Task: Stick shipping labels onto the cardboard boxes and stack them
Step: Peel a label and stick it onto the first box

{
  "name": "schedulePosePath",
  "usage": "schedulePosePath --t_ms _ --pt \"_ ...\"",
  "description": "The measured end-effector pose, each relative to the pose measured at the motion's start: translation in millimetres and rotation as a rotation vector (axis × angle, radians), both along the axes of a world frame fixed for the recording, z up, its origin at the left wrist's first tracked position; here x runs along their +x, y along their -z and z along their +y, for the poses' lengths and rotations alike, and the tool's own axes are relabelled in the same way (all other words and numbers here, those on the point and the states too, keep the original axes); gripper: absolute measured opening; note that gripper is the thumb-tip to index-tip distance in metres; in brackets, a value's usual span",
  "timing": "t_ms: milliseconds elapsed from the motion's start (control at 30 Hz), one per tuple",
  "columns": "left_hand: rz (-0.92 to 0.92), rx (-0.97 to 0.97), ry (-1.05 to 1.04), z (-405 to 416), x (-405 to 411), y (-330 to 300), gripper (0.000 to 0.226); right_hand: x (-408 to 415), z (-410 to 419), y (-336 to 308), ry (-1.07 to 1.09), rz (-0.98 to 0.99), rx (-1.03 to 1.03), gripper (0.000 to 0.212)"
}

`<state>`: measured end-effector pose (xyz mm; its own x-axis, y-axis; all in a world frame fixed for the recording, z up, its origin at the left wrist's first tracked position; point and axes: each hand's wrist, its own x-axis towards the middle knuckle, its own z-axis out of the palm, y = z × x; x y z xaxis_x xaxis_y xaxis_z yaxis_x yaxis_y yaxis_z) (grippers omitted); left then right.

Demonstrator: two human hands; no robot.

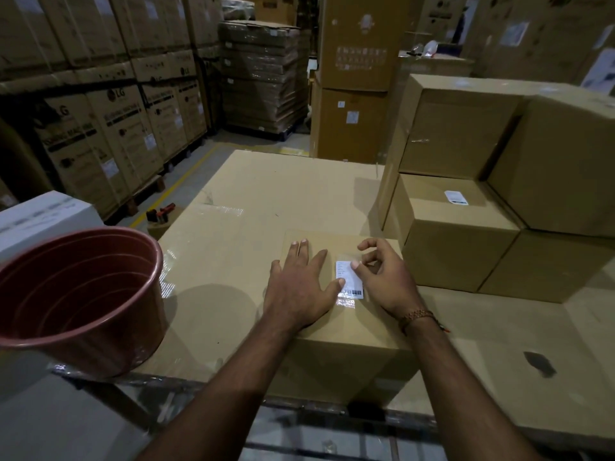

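While my left hand (pixel 298 287) lies flat on the box (pixel 346 331), fingers straight and spread, its thumb reaches the near left corner of the label (pixel 349 279). My right hand (pixel 382 277) sits just beside it with its fingers curled, the thumb tip pressing down on the label's upper right part; it closes on nothing, and the other fingers arch loosely above the cardboard. White, with lines of print and a barcode at its near edge, the label lies on the top face of the box under a shiny clear film. That box stands at the near edge of the desk (pixel 253 201), which is covered in cardboard with strips of clear tape. To my right, well apart from my hands, more boxes are stacked two high (pixel 459 194); one lower box there carries its own white label (pixel 456 197) on its top. On the desk's left corner stands a red-brown bucket (pixel 80 304), and behind it a white box (pixel 43 214). A red tape dispenser (pixel 161 212) lies past the desk's left edge. Printed cartons (pixel 100 128) line the wall at left, and a wrapped pallet (pixel 263 74) stands farther back. A beaded bracelet (pixel 416 317) circles my right wrist.
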<state>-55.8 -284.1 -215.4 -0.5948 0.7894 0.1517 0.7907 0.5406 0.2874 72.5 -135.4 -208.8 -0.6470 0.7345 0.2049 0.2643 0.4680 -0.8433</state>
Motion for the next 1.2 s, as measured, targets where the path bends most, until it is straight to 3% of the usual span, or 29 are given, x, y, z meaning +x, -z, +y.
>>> schedulePosePath --t_ms 100,167,333,467,600,767,967,1200 --pt "0.022 0.002 -0.003 -1 0 0 0.08 9 2 2 -0.047 -0.045 -0.092 0.074" --pt "0.023 0.006 -0.005 0 0 0 0.08 14 0 2 -0.053 -0.079 -0.1 0.087" --pt "-0.085 0.001 0.027 -4 -3 -7 0.094 15 -3 1 -0.041 -0.102 -0.083 0.054" --pt "-0.184 -0.09 0.09 -9 -9 -16 0.112 14 0 1 -0.078 -0.153 -0.021 0.039" --pt "-0.184 -0.11 0.094 -7 -9 -17 0.116 19 1 -6 -0.138 -0.211 -0.05 0.048" --pt "-0.241 -0.134 0.117 -7 -14 -17 0.118 17 -1 -9 -0.137 -0.261 -0.018 0.032" --pt "-0.278 -0.15 0.121 -8 -15 -21 0.118 19 -1 -15 -0.156 -0.353 0.038 0.032" --pt "-0.299 -0.127 0.108 -9 -13 -22 0.118 23 -1 -14 -0.179 -0.343 0.039 0.043"
